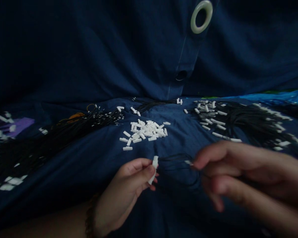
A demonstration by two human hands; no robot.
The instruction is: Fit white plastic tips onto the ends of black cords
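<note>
My left hand (125, 190) pinches a white plastic connector housing (155, 162) upright between thumb and fingers. Thin black wires (175, 158) run rightward from the housing and loop toward my right hand (245, 175). That hand is slightly blurred, with index finger and thumb apart and nothing plainly gripped. Close to its index fingertip is a small pale wire end (188, 162); whether they touch is hard to tell. Beyond my left hand lies a loose pile of white connector housings (149, 129) on the dark blue cloth (109, 152).
Black wires with bare metal tips (99, 120) spread along the left. A bundle of wires with white connectors (248, 119) lies at right, and a smaller wire bundle (151, 105) at the back. Behind hangs a blue curtain (114, 49). Purple material (22, 125) shows at far left.
</note>
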